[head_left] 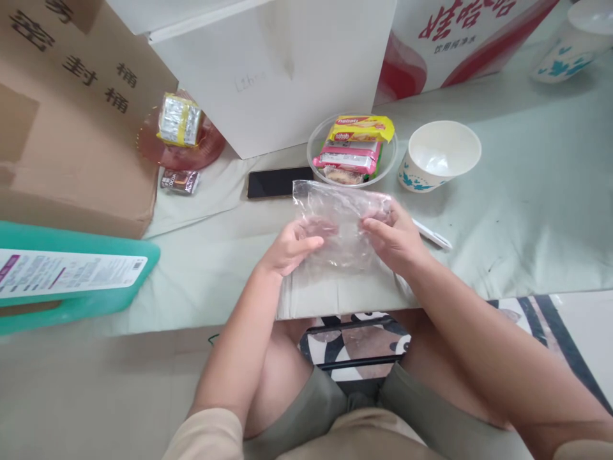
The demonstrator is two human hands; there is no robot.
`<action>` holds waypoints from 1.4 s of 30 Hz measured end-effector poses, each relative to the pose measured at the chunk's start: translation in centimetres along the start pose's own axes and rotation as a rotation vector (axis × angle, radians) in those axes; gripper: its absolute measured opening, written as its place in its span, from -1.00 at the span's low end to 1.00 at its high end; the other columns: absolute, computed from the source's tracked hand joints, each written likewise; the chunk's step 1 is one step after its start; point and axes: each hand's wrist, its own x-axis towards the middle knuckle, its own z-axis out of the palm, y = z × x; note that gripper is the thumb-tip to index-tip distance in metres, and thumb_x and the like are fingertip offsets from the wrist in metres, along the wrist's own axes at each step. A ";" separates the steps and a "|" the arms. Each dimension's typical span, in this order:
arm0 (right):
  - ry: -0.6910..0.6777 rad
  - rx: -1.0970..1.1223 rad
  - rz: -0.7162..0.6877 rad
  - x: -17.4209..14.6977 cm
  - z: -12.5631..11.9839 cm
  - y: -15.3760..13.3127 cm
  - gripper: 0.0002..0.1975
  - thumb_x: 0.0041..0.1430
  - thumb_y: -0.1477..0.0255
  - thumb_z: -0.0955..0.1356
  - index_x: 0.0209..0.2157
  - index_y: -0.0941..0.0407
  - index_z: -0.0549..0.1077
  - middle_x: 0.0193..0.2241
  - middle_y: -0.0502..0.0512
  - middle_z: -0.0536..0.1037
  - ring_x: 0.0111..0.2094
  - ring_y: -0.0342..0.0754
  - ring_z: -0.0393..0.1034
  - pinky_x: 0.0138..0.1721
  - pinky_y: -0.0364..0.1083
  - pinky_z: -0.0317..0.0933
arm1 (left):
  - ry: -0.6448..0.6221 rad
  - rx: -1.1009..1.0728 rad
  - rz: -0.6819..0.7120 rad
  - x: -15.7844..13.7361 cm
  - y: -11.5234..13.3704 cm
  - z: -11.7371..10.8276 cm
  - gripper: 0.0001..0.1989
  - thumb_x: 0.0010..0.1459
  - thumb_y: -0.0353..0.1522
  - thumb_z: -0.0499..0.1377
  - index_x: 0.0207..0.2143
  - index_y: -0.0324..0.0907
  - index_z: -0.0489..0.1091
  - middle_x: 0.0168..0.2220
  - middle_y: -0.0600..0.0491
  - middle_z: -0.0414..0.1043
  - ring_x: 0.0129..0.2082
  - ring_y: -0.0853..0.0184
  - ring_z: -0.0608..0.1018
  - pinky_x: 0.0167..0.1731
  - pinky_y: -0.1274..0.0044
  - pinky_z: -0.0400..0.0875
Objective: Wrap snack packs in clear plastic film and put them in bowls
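Note:
A clear, crinkled plastic bag (352,252) is stretched between my two hands above the table's near edge. My left hand (297,246) is closed on its left side, thumb in front and fingers seen through the film. On the right side, my right hand (395,239) pinches the bag between thumb and fingers. Just beyond the bag is a clear round bowl (393,156) with yellow and pink wafer packets (361,128). A dark phone (275,183) lies left of the bowl, and a white pen-like stick (433,234) lies beside my right hand.
A paper cup (443,153) stands right of the bowl, another cup (569,45) at far right. Left are a cardboard box (71,147), a teal container (110,306), a reddish dish (211,144) with a wrapped block (179,120), and a small brown packet (179,181). White boxes (287,76) stand behind.

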 end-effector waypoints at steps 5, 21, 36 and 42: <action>-0.158 -0.143 0.103 -0.3 0.2 -0.1 -0.68 -0.06 0.21 0.53 -0.32 0.05 0.47 -0.37 0.01 0.56 -0.34 -0.04 0.46 -0.24 -0.01 0.34 | 0.116 0.055 -0.014 0.4 -0.6 1.1 -0.55 -0.16 -0.17 0.49 -0.27 -0.20 0.46 -0.31 0.01 0.63 -0.34 0.25 0.67 -0.37 0.50 0.54; 0.018 -0.010 0.092 -0.6 -0.1 -0.9 -0.81 -0.04 0.26 0.44 -0.33 -0.03 0.48 -0.63 -0.10 0.41 -0.62 -0.11 0.23 -0.57 -0.10 0.12 | 0.143 -0.050 0.015 0.4 0.0 0.1 -0.84 -0.06 -0.33 0.29 -0.41 -0.15 0.38 -0.71 0.25 0.25 -0.78 0.47 0.36 -0.76 0.64 0.26; -0.103 -0.309 0.009 -0.9 -1.0 -1.3 -0.68 -0.06 0.42 0.40 -0.20 0.03 0.35 -0.36 -0.04 0.51 -0.45 -0.13 0.27 -0.42 -0.11 0.15 | 0.679 0.562 0.455 -0.3 0.5 0.7 -0.77 0.02 -0.39 0.35 -0.26 -0.09 0.40 -0.24 0.10 0.48 -0.23 0.36 0.54 -0.17 0.51 0.45; -0.182 -0.002 -0.042 -1.8 -0.9 -2.0 -0.70 -0.02 0.38 0.42 -0.20 0.03 0.37 -0.29 -0.01 0.52 -0.35 -0.10 0.38 -0.33 -0.11 0.27 | 0.296 0.565 0.248 -1.7 -1.2 7.0 -0.55 0.06 -0.17 0.38 0.00 -0.07 0.45 0.02 -0.03 0.54 0.05 0.17 0.56 0.09 0.37 0.42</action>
